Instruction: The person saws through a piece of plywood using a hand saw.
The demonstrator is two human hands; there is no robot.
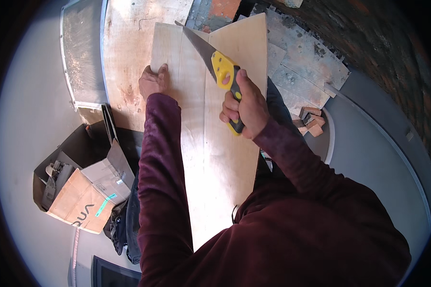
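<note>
My right hand (pixel 244 105) grips the yellow-and-black handle of a handsaw (pixel 226 71). Its steel blade slants up-left over a pale plywood board (pixel 220 158), with the tip at the board's far edge; whether the teeth touch the wood I cannot tell. Near the board's upper left edge, my left hand (pixel 154 81) holds the board with bent fingers pressed on it. Thin lengthwise lines run down the board from the notched far edge. Beside it on the left lies another, stained plywood sheet (pixel 124 57). Both my forearms are in dark maroon sleeves.
An open cardboard box (pixel 81 196) with grey items stands at lower left, beside dark fabric (pixel 127 229). A dusty framed panel (pixel 80 48) is at upper left. Small wood offcuts (pixel 311 119) and speckled grey boards (pixel 306 71) lie at right, below a rough brick wall (pixel 392 62).
</note>
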